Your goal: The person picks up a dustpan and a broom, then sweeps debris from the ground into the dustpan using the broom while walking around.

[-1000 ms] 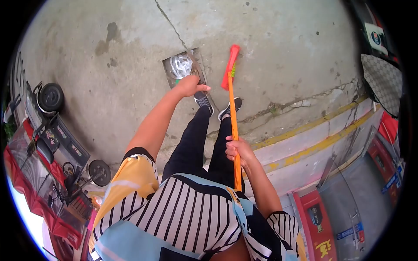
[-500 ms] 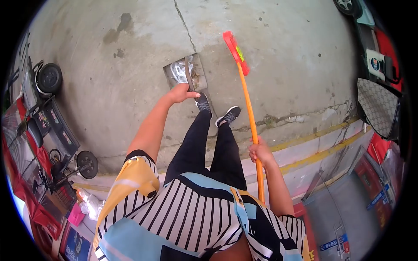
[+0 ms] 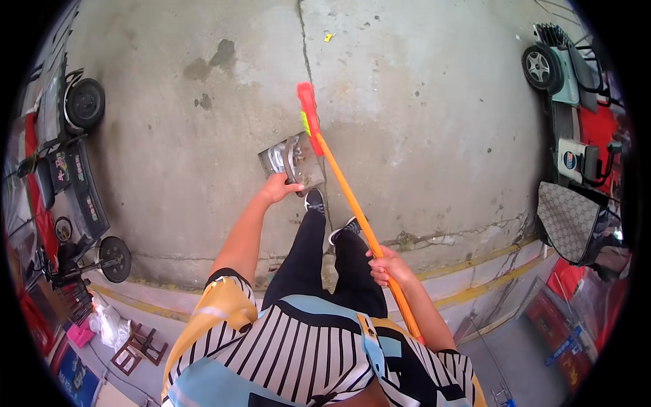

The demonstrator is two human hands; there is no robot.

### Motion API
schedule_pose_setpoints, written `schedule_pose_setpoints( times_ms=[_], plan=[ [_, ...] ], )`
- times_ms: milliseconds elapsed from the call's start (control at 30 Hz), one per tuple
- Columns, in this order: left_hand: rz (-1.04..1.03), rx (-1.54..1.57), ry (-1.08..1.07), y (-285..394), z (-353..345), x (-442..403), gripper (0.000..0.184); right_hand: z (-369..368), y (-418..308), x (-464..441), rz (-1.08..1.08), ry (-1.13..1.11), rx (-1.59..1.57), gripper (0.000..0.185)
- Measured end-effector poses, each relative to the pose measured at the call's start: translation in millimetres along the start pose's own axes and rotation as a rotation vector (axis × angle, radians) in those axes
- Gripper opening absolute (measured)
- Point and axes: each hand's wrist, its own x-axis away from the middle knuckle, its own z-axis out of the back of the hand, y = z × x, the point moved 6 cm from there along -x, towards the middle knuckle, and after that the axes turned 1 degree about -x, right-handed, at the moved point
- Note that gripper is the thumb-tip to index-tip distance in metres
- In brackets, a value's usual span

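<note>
My left hand grips the handle of a metal dustpan, which rests on the concrete in front of my feet. Crumpled clear plastic and small bits of debris lie in the pan. Wrapped round the orange stick of a broom is my right hand. The red broom head with yellow-green bristles is at the pan's far right side, partly overlapping it in view; whether the bristles touch the pan or floor I cannot tell.
A small yellow scrap lies on the floor ahead. Parked three-wheelers stand left and right. Behind me are a yellow-striped step edge, a wooden stool and a white plastic bag.
The broom head has swung left, from well right of the dustpan to beside it. My right hand has moved slightly left and up. The view has shifted, bringing a yellow scrap into sight.
</note>
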Motion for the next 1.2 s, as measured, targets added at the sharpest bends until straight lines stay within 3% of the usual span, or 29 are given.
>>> schedule_pose_setpoints(
  times_ms=[167,200,333,433,467,700,833,967,1033,1133,1200],
  plan=[
    [-0.054,0.281,0.114,2,68,18,0.045,21,-100,21,0.227,0.276,0.247,0.025],
    [0.033,0.187,0.088,37,95,33,0.042,21,-127,24,0.259,0.307,0.246,0.025],
    [-0.049,0.297,0.21,74,151,6,0.04,16,-252,16,0.353,0.343,0.254,0.023],
    [-0.059,0.307,0.247,85,190,-34,0.042,11,-351,-17,0.393,0.341,0.292,0.021],
    [-0.037,0.241,0.23,117,216,-28,0.044,8,-380,-31,0.402,0.347,0.301,0.02],
    [-0.006,0.193,0.196,119,281,-125,0.061,-59,-509,-104,0.31,0.356,0.389,0.014],
    [0.07,0.004,0.11,135,331,-195,0.067,-100,-530,-169,0.253,0.362,0.453,0.011],
    [0.054,-0.062,-0.035,148,369,-269,0.054,-164,-490,-212,0.168,0.381,0.509,0.011],
    [-0.034,-0.051,-0.025,136,377,-310,0.052,-191,-471,-204,0.12,0.245,0.34,0.014],
    [-0.031,-0.138,-0.183,145,403,-341,0.049,-211,-438,-161,0.067,0.049,0.1,0.024],
    [-0.025,-0.078,-0.188,142,420,-355,0.047,-231,-404,-130,0.091,0.039,-0.078,0.027]
  ],
)
